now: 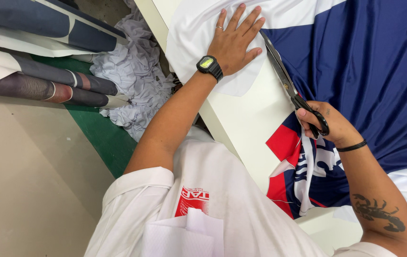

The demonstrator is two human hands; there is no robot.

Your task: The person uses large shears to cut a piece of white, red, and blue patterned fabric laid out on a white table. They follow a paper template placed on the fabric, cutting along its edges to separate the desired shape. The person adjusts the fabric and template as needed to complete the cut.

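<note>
Closest to your body, your right hand [325, 124] is clenched around the black handles of the scissors [289, 85], thumb through one loop and the other fingers curled under. Bunched red, white and navy cloth [303, 166] lies just below that hand, hanging over the near edge of the table [241, 119]. From the handles, the blades run up and away, lying along the line where white fabric meets navy fabric [375, 62]; whether they are parted you cannot tell, since they show edge-on.

Beside the blade tips, your left hand [234, 40] is spread flat, fingers fanned, pressing down the white fabric [194, 33] and gripping nothing. Its thumb points toward the blades, with only a narrow gap between. A black watch [209, 66] sits on that wrist. The white piece ends in a curved cut edge just below your left wrist, with bare tabletop between it and your right hand.

To the right of the scissors the navy cloth spreads wide and mostly smooth. Left of your left arm, past the table's edge, white scraps [134, 76] are heaped on a green surface [106, 138], with rolled printed cloth [46, 85] beyond them.
</note>
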